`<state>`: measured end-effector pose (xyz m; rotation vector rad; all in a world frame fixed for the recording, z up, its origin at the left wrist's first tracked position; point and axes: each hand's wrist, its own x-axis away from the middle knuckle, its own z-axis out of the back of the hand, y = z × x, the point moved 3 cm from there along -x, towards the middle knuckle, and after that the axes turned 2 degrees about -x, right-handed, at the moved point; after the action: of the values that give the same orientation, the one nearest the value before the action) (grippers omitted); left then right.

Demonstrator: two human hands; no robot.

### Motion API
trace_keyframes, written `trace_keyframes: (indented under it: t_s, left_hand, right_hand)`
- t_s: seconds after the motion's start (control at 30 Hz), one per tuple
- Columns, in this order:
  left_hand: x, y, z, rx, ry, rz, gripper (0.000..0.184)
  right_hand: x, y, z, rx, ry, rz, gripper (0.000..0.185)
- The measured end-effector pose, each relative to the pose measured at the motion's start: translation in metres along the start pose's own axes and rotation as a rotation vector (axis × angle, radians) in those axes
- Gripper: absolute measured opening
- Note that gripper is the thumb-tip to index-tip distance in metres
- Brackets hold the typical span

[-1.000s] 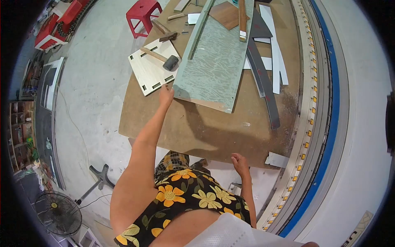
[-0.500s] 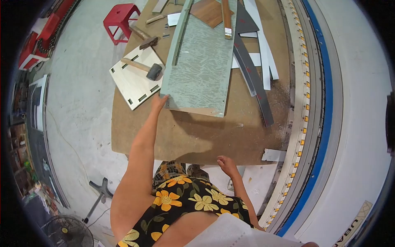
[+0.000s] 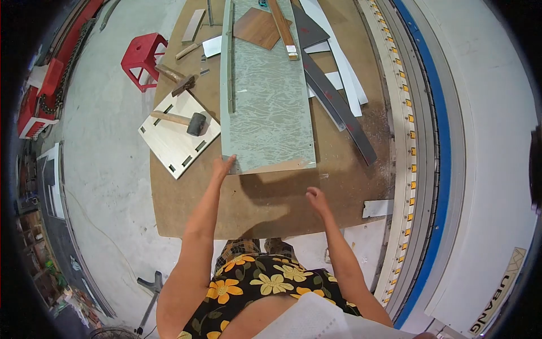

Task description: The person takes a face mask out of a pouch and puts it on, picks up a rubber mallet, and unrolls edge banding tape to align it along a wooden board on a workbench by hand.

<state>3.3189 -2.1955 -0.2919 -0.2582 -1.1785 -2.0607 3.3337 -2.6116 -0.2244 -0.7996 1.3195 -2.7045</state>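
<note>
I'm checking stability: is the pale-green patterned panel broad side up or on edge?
Broad side up: the panel shows its wide patterned surface, left hand at its corner.

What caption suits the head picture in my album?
Left hand at the corner of a green panel, right hand apart, mallet nearby.

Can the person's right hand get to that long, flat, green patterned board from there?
Probably yes: the bare right hand is close to the near end of the long, flat, green patterned board, and nothing seems to block the way between them.
</note>
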Motion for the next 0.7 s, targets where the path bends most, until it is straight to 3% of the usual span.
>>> trace_keyframes:
  t_s: [0.17,0.33,0.53,0.63,0.7]
  left_hand:
    - [0.005,0.010,-0.016,-0.030,-0.034,0.027,0.057]
    - [0.016,0.026,-0.034,-0.099,-0.100,0.170,0.058]
    - [0.017,0.019,-0.039,-0.207,-0.015,0.002,0.055]
    - [0.022,0.034,-0.010,-0.377,-0.116,0.056,0.051]
    - [0.023,0.047,0.028,-0.218,0.065,0.014,0.046]
  right_hand:
    - [-0.044,-0.005,0.002,-0.168,0.052,-0.236,0.036]
    - [-0.044,-0.016,-0.020,-0.119,-0.035,-0.191,0.034]
    - [-0.025,0.027,-0.055,0.001,-0.190,-0.145,0.031]
    - [-0.011,0.040,-0.061,0.093,-0.222,-0.116,0.030]
    - [-0.003,0.051,-0.064,0.134,-0.239,-0.113,0.029]
